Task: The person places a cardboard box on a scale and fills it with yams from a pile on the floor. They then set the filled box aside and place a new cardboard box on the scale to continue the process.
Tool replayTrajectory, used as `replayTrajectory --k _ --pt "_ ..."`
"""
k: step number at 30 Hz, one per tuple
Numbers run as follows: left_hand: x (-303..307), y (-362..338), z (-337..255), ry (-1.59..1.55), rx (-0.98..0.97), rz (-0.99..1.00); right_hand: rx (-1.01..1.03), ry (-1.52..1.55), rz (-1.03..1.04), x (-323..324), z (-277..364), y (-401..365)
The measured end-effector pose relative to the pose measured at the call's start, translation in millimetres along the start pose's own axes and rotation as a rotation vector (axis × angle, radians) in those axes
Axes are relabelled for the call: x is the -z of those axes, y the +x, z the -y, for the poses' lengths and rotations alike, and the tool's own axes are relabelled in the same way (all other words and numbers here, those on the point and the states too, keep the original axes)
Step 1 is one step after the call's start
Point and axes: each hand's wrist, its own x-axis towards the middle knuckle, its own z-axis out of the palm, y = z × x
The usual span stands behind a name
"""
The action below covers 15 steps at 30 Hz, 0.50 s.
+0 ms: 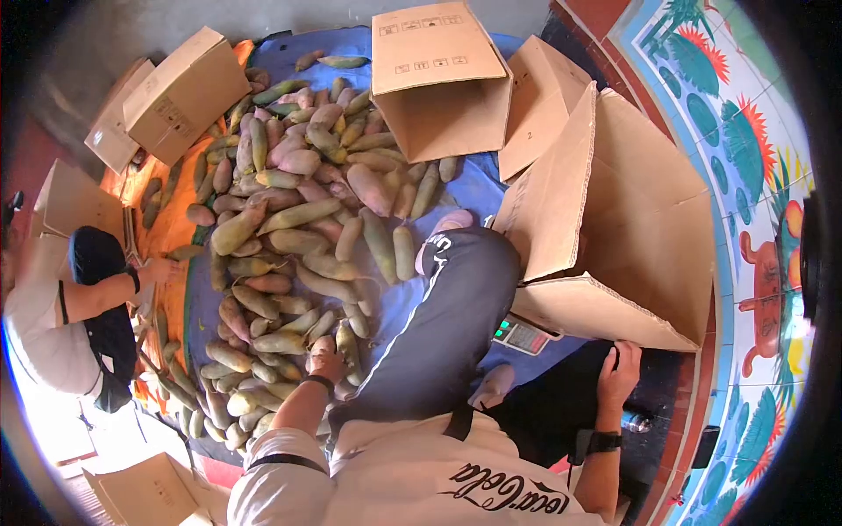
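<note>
My left hand (pixel 324 361) reaches down into a big pile of long green and pinkish radishes (pixel 303 215). Its fingers curl over a radish at the pile's near edge, and another long green radish (pixel 349 351) lies right beside them. On my right, a large open cardboard box (pixel 645 202) lies tilted with its mouth towards me. My right hand (pixel 619 375) is by the box's lower edge, over my dark trouser leg, its fingers loosely apart and pointing up at the cardboard. A scale (pixel 526 337) with a green lit display shows under the box.
A blue tarp (pixel 421 302) lies beneath the pile, an orange sheet (pixel 175 263) to its left. Another open box (pixel 443 88) and a closed one (pixel 539 105) stand behind. More boxes (pixel 186 96) sit far left. A person's hand (pixel 160 270) is at the pile's left side.
</note>
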Motion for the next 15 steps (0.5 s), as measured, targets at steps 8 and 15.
replayTrajectory --k 8,15 --pt "-29.5 9.1 3.2 -0.063 -0.118 0.133 0.012 -0.010 -0.008 -0.2 -0.6 -0.2" --pt "37.2 2.9 7.7 0.007 -0.145 0.033 0.000 0.026 -0.017 0.1 2.5 0.9"
